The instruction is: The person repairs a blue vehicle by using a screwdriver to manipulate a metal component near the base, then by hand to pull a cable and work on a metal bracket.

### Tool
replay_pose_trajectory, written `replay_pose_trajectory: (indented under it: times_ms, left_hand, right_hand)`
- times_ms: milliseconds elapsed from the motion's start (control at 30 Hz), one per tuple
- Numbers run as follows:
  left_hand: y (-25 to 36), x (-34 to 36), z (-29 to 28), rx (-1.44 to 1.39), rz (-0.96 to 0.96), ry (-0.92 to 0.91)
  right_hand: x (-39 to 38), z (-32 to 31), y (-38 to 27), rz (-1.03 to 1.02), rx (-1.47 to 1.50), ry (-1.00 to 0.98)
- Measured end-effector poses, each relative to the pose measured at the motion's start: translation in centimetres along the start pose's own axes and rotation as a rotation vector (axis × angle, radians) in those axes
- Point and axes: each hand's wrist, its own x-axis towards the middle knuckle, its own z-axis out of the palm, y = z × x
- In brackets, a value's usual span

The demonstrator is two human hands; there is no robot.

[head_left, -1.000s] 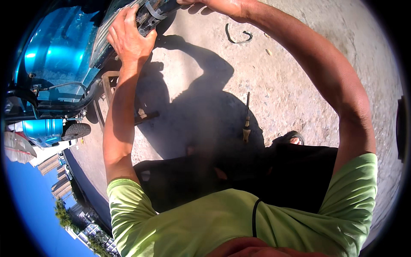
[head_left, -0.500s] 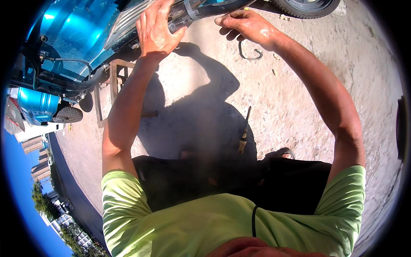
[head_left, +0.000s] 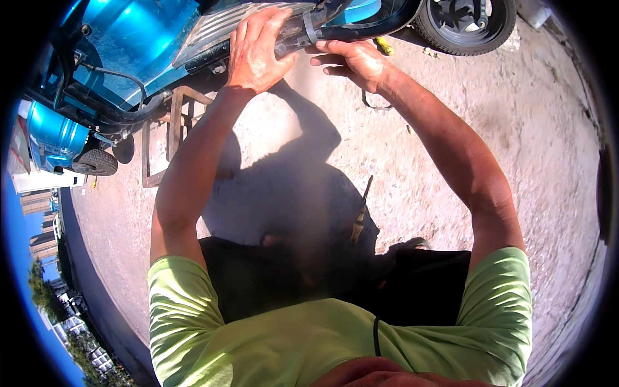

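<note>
My left hand point(head_left: 261, 55) lies with its fingers stretched out on the edge of a ribbed panel point(head_left: 222, 29) on a blue vehicle point(head_left: 138, 29). Its thumb points toward a black tube point(head_left: 293, 40) along the vehicle's lower edge. A grey band point(head_left: 309, 28) wraps round that tube. Just right of the band, my right hand point(head_left: 361, 64) is open, thumb and fingers apart. The thumb meets the underside of the tube or lies very close to it; I see nothing held. Below this hand a thin black curved strip point(head_left: 374, 104) rests on the ground.
A slim tool with a pale handle point(head_left: 358, 227) lies on the concrete point(head_left: 438, 180) in front of my knees. A rusty metal frame point(head_left: 173, 132) stands left of my left forearm. A wheel point(head_left: 464, 26) is at the upper right, and another blue vehicle part with a small wheel point(head_left: 95, 161) at the left.
The view has shifted, so the vehicle sits lower and farther right. My right hand has come closer to the tube and band, and its fingers have spread. My left hand stays on the panel edge.
</note>
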Motion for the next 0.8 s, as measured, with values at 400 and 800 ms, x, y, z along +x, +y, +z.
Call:
replay_pose_trajectory:
  times_ms: [400,800]
  left_hand:
    - [0.1,0.0,0.2,0.022,-0.025,-0.008]
    - [0.2,-0.1,0.3,0.019,-0.041,0.006]
  right_hand:
    - [0.4,-0.6,0.8,-0.055,-0.103,0.083]
    - [-0.3,0.2,0.0,-0.096,-0.175,0.115]
